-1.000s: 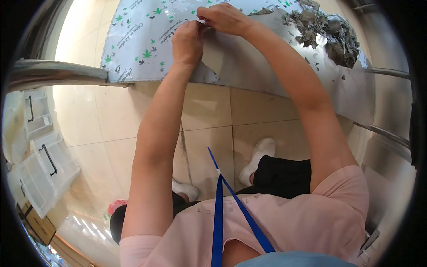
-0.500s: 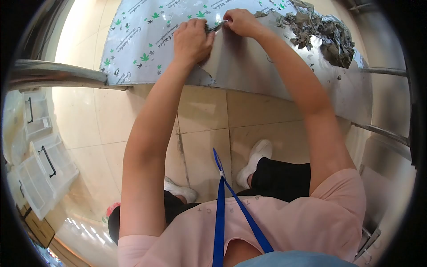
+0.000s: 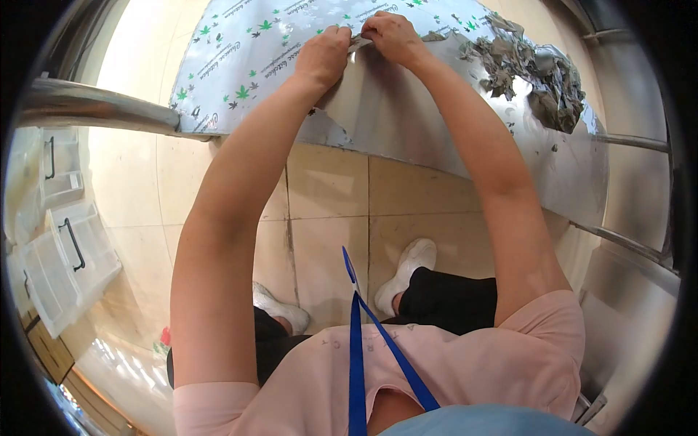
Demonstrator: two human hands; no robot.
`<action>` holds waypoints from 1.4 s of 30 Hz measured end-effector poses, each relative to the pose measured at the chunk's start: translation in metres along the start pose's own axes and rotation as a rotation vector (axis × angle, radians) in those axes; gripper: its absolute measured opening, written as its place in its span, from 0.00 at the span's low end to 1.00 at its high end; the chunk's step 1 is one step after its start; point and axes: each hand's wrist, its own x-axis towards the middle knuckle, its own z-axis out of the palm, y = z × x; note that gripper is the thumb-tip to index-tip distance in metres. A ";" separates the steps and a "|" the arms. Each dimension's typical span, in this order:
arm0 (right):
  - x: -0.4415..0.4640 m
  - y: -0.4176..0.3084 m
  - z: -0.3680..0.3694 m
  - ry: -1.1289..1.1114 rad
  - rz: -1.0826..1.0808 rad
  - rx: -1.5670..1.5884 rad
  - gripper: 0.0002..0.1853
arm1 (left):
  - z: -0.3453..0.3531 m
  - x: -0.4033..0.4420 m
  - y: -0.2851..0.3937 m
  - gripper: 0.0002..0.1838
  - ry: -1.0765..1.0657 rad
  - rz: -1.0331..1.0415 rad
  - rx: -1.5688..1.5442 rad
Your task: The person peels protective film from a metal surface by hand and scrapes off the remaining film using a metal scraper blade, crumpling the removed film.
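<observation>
A large metal panel (image 3: 407,109) lies at the top of the view, its left part covered by printed protective film (image 3: 233,65) with green leaves and lettering. My left hand (image 3: 325,57) is closed at the torn film edge, fingertips pinching the film. Close to its right, my right hand (image 3: 395,39) also pinches a bit of film, and a small crumpled strip shows between the two hands. The fingertips are partly hidden. Bare shiny metal shows below and to the right of my hands.
Crumpled grey film scraps (image 3: 556,91) are heaped on the panel's right side. Metal rails (image 3: 94,105) run beside the panel at left and right. Clear plastic boxes (image 3: 69,265) with black handles stand on the tiled floor (image 3: 327,182) at left.
My left hand has moved up and right, closer to my right hand, and its fingers have curled in from lying flatter on the film. The view has shifted slightly.
</observation>
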 end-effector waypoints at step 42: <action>0.029 -0.052 0.027 0.339 1.243 0.531 0.18 | -0.013 0.018 0.008 0.11 -0.129 -0.063 0.022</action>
